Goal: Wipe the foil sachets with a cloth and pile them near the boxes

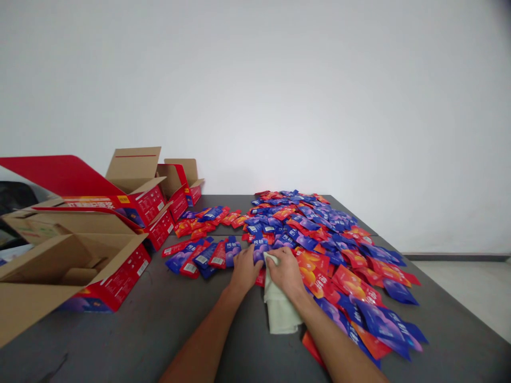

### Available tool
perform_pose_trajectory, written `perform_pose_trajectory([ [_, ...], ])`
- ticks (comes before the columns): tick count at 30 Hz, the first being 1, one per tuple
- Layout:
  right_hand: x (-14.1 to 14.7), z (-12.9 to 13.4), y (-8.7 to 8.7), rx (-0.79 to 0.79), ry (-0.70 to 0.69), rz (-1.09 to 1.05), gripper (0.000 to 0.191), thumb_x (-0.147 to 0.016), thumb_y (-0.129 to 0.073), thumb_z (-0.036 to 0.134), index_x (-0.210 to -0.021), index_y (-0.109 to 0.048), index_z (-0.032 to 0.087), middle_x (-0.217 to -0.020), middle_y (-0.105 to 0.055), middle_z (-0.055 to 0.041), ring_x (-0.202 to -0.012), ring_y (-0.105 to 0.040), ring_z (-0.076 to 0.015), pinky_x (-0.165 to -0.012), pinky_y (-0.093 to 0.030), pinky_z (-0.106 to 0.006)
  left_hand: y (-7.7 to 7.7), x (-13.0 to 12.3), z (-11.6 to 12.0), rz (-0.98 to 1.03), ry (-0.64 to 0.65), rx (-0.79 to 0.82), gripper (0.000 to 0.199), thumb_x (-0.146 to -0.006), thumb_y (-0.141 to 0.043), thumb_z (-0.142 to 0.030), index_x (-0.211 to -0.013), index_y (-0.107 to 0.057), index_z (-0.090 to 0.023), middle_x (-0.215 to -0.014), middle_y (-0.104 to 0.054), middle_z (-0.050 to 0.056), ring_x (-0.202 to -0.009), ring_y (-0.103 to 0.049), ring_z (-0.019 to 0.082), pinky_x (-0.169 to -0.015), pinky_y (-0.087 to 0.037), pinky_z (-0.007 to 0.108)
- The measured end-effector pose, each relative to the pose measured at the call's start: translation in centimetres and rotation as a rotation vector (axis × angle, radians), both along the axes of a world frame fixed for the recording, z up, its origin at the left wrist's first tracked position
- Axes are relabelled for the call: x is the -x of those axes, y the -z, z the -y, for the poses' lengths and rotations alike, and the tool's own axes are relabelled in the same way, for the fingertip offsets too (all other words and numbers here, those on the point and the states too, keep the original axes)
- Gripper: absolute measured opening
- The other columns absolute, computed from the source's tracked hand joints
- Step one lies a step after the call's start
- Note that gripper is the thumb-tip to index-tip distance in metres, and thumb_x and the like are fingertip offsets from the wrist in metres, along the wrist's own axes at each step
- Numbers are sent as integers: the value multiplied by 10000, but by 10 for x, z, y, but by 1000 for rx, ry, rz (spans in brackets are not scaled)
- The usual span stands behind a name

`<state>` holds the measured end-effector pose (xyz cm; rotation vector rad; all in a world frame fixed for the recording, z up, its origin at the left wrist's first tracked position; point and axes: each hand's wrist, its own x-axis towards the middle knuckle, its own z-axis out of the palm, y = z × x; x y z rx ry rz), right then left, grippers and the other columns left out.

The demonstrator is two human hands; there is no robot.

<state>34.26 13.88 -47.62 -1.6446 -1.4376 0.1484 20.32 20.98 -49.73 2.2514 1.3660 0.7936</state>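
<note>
Head view: inward from the tabletop's (159, 335) near edge, a blue pouch (261, 244) is gripped by the left hand (246, 270), a folded cloth (279, 314) by the right hand (286, 272); light pressure is advised.

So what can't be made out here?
- Head view: left hand's grip on the blue pouch, covered by its fingers.
- Head view: floor of the nearest box, hidden by walls and flaps.
- Head view: dark object, cut off by the left edge.
- Head view: pouches' fine print, too small.
</note>
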Motion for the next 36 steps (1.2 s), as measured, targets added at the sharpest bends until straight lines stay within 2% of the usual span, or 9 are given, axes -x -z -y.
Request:
perform_pose_trajectory([
  [4, 2, 0, 3, 27, -9, 6, 205, -865, -616, 234, -993, -772, 197, -992, -656, -93, -927, -643, -217, -926, -521, -340, 6, -4, -4, 280, 8, 156, 634, -759, -604, -132, -1381, -483, -135, -1055, -707, 92, -1003, -655, 210, -942, -455, 340],
  [10, 2, -2, 3, -66, -50, -2, 175, -847, -651, 231, -970, -774, 215, -967, -658, -86, -892, -644, -226, -890, -543, -382, -4, -1, -4, 805, -24, 380, 564, -626, -617, -72, -1184, -597, -148, -798, -644, -1, -709, -612, 140, -664, -463, 247],
  [14, 7, 1, -3, -136, -104, -16, 178, -866, -642, 230, -990, -769, 231, -974, -645, -73, -905, -637, -215, -886, -544, -374, -24, 3, 7, 1050, 164, 661, 509, -549, -551, -54, -1034, -670, -153, -834, -677, 21, -678, -606, 132, -580, -428, 220],
  [18, 14, 7, -11, -160, -184, -44, 194, -884, -636, 231, -1024, -768, 248, -994, -633, -62, -937, -631, -196, -890, -538, -341, -41, 6, 16, 1185, 306, 766, 441, -550, -571, -56, -961, -696, -155, -878, -704, 39, -764, -644, 148, -642, -467, 226],
  [21, 17, 9, -14, -178, -235, -53, 206, -893, -634, 230, -1047, -766, 260, -997, -629, -56, -946, -626, -188, -878, -535, -325, -45, 7, 17, 1231, 337, 783, 478, -577, -619, -66, -1039, -682, -170, -903, -710, 33, -783, -652, 148, -691, -491, 240],
  [24, 17, 9, -14, -196, -222, -66, 192, -891, -641, 236, -1031, -771, 257, -992, -629, -58, -939, -624, -189, -870, -536, -325, -45, 8, 18, 1190, 367, 773, 556, -593, -680, -77, -1138, -652, -180, -939, -710, 41, -762, -646, 139, -660, -482, 229],
  [28, 10, 7, -18, -252, -125, -82, 190, -902, -622, 256, -1022, -770, 245, -999, -630, -70, -946, -614, -203, -891, -530, -356, -43, 10, 22, 1087, 408, 746, 681, -615, -715, -95, -1276, -602, -208, -973, -714, 44, -747, -636, 128, -622, -462, 202],
  [32, 2, 7, -22, -296, -5, -100, 221, -919, -588, 274, -1052, -760, 238, -1016, -618, -78, -943, -607, -208, -907, -526, -378, -45, 8, 28, 1047, 467, 743, 781, -645, -672, -75, -1391, -535, -260, -1050, -716, 45, -842, -662, 158, -710, -511, 235],
  [36, 6, 9, -21, -271, -98, -47, 233, -924, -572, 252, -1066, -756, 240, -1011, -603, -78, -966, -600, -208, -902, -526, -370, -45, 6, 30, 1023, 455, 680, 826, -623, -659, -49, -1412, -530, -258, -1085, -722, 65, -927, -669, 191, -799, -534, 283],
])
